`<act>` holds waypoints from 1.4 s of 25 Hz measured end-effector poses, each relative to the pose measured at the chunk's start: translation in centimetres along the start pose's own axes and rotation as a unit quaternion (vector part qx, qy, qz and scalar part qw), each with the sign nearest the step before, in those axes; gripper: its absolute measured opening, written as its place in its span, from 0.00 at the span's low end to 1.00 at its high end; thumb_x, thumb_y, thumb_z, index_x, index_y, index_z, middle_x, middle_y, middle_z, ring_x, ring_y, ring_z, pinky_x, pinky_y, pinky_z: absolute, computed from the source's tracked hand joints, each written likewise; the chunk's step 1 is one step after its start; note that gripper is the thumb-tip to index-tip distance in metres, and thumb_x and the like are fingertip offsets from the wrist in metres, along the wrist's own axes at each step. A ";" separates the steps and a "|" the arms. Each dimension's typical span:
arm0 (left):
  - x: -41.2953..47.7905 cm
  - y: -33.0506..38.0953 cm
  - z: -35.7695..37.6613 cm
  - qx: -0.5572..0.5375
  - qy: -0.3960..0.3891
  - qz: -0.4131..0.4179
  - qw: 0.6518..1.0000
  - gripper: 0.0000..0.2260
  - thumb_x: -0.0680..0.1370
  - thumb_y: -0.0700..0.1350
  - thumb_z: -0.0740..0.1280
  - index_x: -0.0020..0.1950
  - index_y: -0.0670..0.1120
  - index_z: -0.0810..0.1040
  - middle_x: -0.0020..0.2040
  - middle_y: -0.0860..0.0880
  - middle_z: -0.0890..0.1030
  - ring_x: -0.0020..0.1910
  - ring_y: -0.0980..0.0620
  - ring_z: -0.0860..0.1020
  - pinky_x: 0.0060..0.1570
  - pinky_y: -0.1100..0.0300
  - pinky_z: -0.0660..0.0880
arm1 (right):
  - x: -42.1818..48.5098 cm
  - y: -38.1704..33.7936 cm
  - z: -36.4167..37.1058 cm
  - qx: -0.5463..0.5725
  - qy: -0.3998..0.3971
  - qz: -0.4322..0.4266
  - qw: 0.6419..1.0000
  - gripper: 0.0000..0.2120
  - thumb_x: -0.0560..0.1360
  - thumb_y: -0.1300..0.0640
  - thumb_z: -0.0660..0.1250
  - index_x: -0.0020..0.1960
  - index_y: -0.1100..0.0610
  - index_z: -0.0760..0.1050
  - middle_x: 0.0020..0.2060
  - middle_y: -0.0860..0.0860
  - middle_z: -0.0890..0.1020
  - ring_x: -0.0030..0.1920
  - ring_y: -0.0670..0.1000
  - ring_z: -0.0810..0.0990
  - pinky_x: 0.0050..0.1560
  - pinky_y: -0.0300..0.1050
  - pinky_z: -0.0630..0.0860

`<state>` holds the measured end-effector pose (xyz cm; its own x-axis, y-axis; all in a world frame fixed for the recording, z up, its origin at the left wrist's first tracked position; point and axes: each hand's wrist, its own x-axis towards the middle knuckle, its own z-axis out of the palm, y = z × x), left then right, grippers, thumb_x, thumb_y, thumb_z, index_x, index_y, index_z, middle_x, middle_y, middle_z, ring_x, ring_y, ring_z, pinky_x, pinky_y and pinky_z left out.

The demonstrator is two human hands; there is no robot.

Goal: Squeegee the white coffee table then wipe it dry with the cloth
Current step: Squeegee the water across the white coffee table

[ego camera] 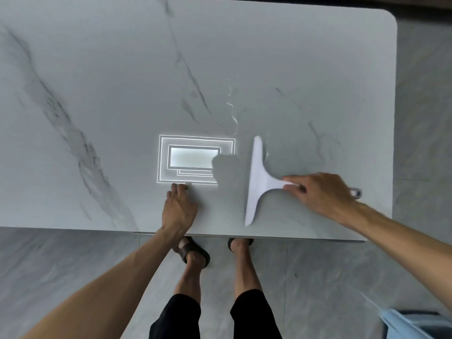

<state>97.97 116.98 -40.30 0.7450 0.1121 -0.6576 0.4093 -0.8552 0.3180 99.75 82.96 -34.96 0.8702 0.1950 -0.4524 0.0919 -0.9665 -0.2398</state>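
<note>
The right hand (320, 192) is gripping the white squeegee (256, 182) by its handle near the surface's (97, 69) near right edge; the left hand (178, 206) is resting flat, fingers straight, just beside it.

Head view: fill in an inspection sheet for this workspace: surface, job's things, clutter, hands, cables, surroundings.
Surface: white marbled coffee table, water streak beyond the squeegee, light reflection near the left hand.
Job's things: squeegee blade down on the table; cloth not in view.
Clutter: nothing seen.
Hands: right hand grips the squeegee handle; left hand rests flat near the front edge.
Cables: nothing seen.
Surroundings: grey floor, the person's feet in sandals, pale blue object at lower right.
</note>
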 end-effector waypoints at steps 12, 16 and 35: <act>-2.1 2.2 4.0 0.043 -0.036 -0.018 0.998 0.20 0.69 0.31 0.57 0.61 0.38 0.68 0.65 0.34 0.65 0.62 0.35 0.67 0.57 0.48 0.72 | -0.6 -1.2 5.2 -0.043 -0.108 -0.115 0.986 0.15 0.77 0.39 0.57 0.58 0.40 0.77 0.47 0.47 0.85 0.50 0.54 0.83 0.46 0.46 0.74; -1.2 3.1 3.4 0.060 -0.065 -0.033 0.995 0.19 0.69 0.33 0.57 0.60 0.38 0.67 0.58 0.35 0.67 0.55 0.35 0.69 0.44 0.54 0.69 | -0.3 6.5 0.7 -0.080 -0.074 -0.053 0.993 0.14 0.77 0.38 0.57 0.58 0.36 0.77 0.48 0.45 0.85 0.49 0.52 0.83 0.46 0.46 0.74; -1.7 3.1 3.7 -0.056 0.009 -0.118 0.991 0.16 0.71 0.31 0.57 0.58 0.39 0.67 0.55 0.36 0.72 0.50 0.37 0.72 0.46 0.51 0.68 | 0.0 1.6 3.1 -0.052 -0.154 -0.130 0.978 0.15 0.78 0.40 0.56 0.61 0.37 0.75 0.54 0.48 0.84 0.55 0.53 0.81 0.50 0.46 0.72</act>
<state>96.08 112.29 -40.72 0.6301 0.3128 -0.7107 0.6284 -0.7430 0.2302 98.44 81.96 -38.03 0.6246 0.4627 -0.6291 0.3534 -0.8858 -0.3007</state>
